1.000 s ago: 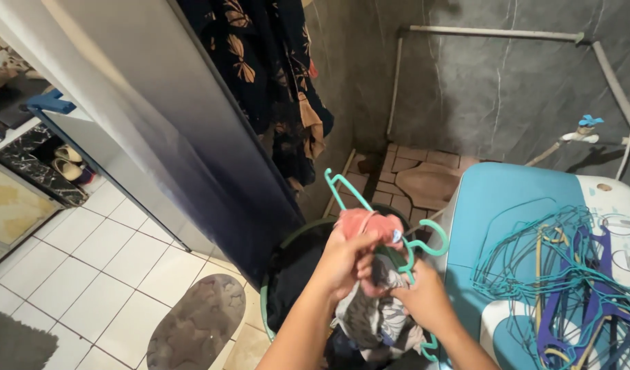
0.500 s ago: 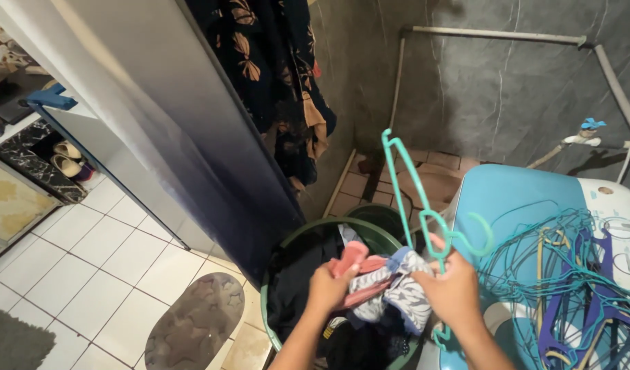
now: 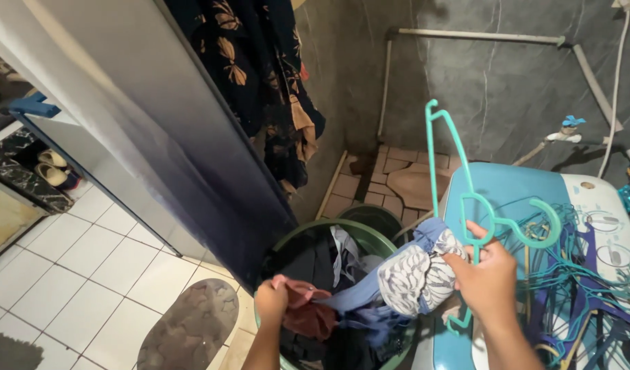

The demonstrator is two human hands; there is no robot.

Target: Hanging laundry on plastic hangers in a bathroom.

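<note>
Right hand point(image 3: 490, 281) grips stiff, light teal hanger point(image 3: 476, 205) with soft patterned cloth point(image 3: 414, 277); left hand point(image 3: 272, 301) clenches limp reddish garment point(image 3: 308, 312) over green basket point(image 3: 315, 231).

The hanger point(image 3: 466, 205) is teal. The bundled cloth point(image 3: 414, 277) beside it is white with a grey leaf print and blue trim. The rag point(image 3: 305, 312) is dull red. The bucket point(image 3: 308, 236) is green. The hanging garment point(image 3: 260, 82) is dark navy with tan leaves.
</note>
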